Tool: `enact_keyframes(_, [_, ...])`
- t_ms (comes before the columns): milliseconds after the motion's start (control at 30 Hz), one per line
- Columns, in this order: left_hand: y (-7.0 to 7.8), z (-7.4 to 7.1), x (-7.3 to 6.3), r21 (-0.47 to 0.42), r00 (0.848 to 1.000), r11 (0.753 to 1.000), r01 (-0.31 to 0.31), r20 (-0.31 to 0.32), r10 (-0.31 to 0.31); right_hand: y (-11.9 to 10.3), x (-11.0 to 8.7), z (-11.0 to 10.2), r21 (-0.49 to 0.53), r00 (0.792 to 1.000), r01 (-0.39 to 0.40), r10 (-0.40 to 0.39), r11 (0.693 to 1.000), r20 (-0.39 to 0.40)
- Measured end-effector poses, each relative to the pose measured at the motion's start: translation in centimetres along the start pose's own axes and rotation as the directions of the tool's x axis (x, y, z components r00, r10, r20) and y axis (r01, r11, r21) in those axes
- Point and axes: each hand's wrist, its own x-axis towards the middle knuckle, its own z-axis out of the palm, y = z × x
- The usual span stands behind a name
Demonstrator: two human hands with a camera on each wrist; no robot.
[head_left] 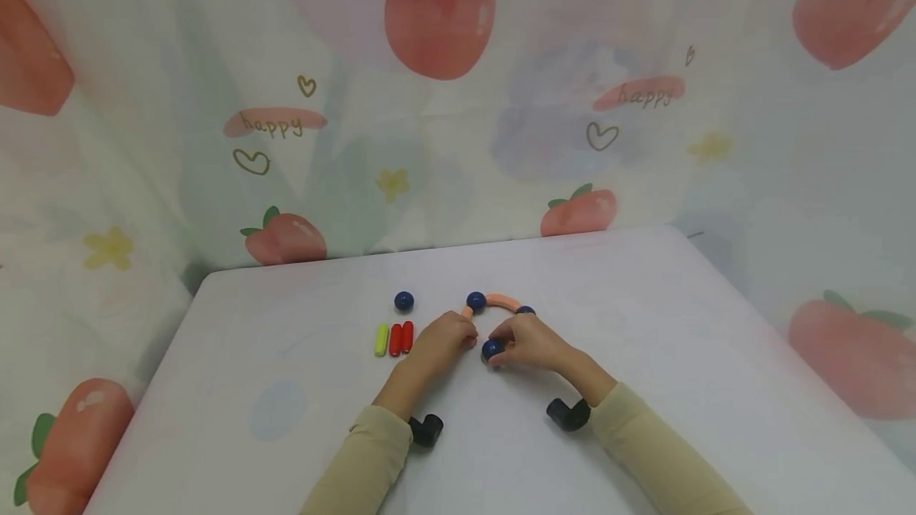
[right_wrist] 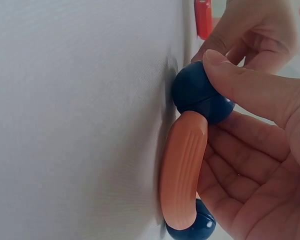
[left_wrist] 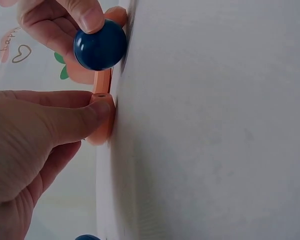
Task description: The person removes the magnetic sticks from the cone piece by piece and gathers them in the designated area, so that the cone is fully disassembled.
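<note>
A partial ring of blue balls and orange curved rods lies on the white table. My left hand (head_left: 447, 338) pinches the end of an orange curved rod (left_wrist: 106, 127) between thumb and fingers; a small hole shows in the rod's end. With thumb and fingers, my right hand (head_left: 533, 342) holds a blue ball (head_left: 491, 350) close over the table. In the right wrist view, another orange curved rod (right_wrist: 184, 170) runs from that ball to a second blue ball (right_wrist: 194, 229). At the ring's far side, a blue ball (head_left: 476, 301) joins an orange rod (head_left: 503, 302).
Left of the hands lie a loose blue ball (head_left: 404, 302), a yellow-green rod (head_left: 382, 340) and two red rods (head_left: 396, 339). Black wrist-worn pieces (head_left: 427, 431) show by both sleeves. A fruit-print cloth (head_left: 444, 157) hangs behind the table (head_left: 286, 300).
</note>
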Motion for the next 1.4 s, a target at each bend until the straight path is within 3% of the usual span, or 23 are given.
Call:
enact_keyframes(333, [0.7, -0.4, -0.6, -0.008, 1.000, 1.000, -0.016, 0.019, 0.016, 0.5, -0.6, 0.3, 0.004, 1.000, 0.004, -0.004, 1.000, -0.022])
enact_keyframes(567, [1.5, -0.6, -0.9, -0.102, 0.998, 0.993, -0.063, -0.016, 0.061, 0.5, -1.4, 0.1, -0.004, 0.999, 0.001, -0.001, 1.000, -0.039])
enact_keyframes(767, [2.0, -0.5, -0.9, -0.167, 0.992, 0.979, -0.116, 0.028, 0.122, 0.5, -2.0, -0.2, -0.031, 0.997, 0.068, -0.070, 0.997, -0.040])
enact_keyframes(1000, [2.1, -0.1, -0.9, -0.108, 0.982, 0.976, -0.189, -0.001, 0.190, 1.0, -1.8, 0.3, -0.116, 0.980, 0.147, -0.161, 0.982, -0.120])
enact_keyframes(1200, [2.1, 0.1, -1.1, -0.098, 0.981, 0.976, -0.192, -0.044, 0.189, 1.3, -1.8, 0.3, -0.137, 0.970, 0.188, -0.206, 0.973, -0.126])
enact_keyframes(1400, [2.0, 0.1, -1.1, -0.094, 0.983, 0.978, -0.184, -0.037, 0.182, 1.2, -1.8, 0.1, -0.144, 0.974, 0.188, -0.204, 0.971, -0.101])
